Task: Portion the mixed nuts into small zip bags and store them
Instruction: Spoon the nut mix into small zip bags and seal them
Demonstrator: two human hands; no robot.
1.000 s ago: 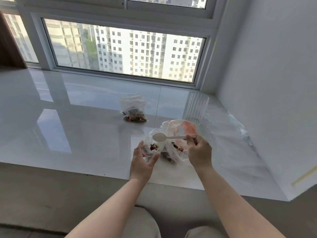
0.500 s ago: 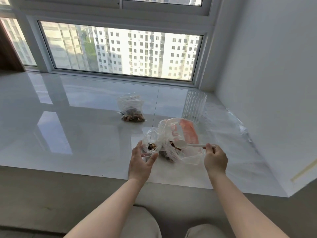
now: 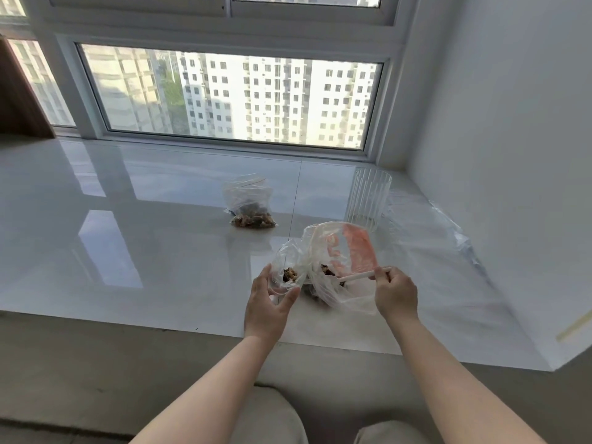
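The step in hand is judged to be the scooping of nuts from the large bag (image 3: 339, 270) with the white spoon (image 3: 362, 275), to be carried over to the small zip bag (image 3: 288, 270); to do it well, the spoon should be filled only moderately and lifted level, so that nothing is spilled on the glossy sill (image 3: 144, 235); the mouth of the small bag should be kept wide and upright, close beside the large one, because the path between them is then short; the thin plastic is likely to collapse if it is released.

The left hand (image 3: 267, 306) is held palm inward at the small bag, thumb and fingers curved around its mouth and gripping the plastic; some nuts are seen already inside it. The right hand (image 3: 395, 291) is raised just right of the large bag, its fingers pinching the end of the spoon handle; the bowl of the spoon is hidden down among the nuts. A filled bag (image 3: 251, 205) is lying farther back on the sill, well apart; a ribbed clear cup (image 3: 368, 200) is standing behind the large bag.
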